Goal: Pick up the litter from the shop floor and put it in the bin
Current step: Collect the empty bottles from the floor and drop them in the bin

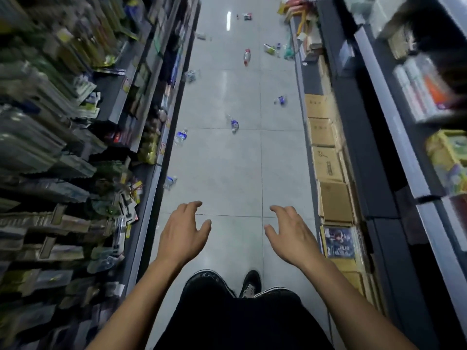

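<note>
My left hand [182, 232] and right hand [293, 233]: fingers apart, holding nothing, over the floor [227, 173]. Litter: bottles [181, 136] scattered down the aisle ahead, nearest bottle [169, 182] by the left shelf [141, 152]. Boxes [326, 162] line the right.

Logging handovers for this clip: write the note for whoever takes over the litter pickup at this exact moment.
Left hand and right hand: both open, empty, held out over the aisle floor.
Litter: nearest plastic bottle by the left shelf base, a blue-label bottle beyond it, another bottle mid-aisle, a red-label bottle farther on, plus blurred scraps up the aisle.
Done: nothing in hand; no bin in view.
Left: collect everything, find the bin.
</note>
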